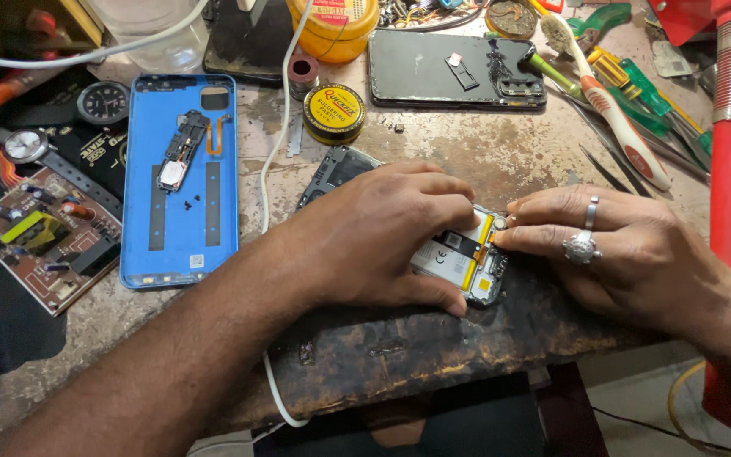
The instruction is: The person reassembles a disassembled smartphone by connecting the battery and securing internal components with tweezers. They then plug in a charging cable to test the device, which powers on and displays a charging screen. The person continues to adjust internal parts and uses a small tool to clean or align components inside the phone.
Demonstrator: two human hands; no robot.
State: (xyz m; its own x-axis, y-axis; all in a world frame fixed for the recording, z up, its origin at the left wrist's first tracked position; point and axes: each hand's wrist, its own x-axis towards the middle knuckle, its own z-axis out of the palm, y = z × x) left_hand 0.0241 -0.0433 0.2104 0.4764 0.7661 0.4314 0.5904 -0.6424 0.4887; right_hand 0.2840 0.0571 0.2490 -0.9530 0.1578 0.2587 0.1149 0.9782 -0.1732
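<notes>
My left hand [391, 237] grips the opened phone [467, 262], fingers clamped over it; my right hand [628, 250] pinches at its top edge. Blue back cover [181, 182] lies left of the phone.

**Both hands down, fingertips meeting at centre**

We note our left forearm entering from seven o'clock, running toward one o'clock. Our left hand [382, 237] lies palm down, fingers curled, thumb tucked along the lower edge. Our right hand [619, 254] enters from four o'clock, palm down, fingers pointing to nine o'clock, tips pinched together just beside the left fingertips. It wears two rings.
</notes>
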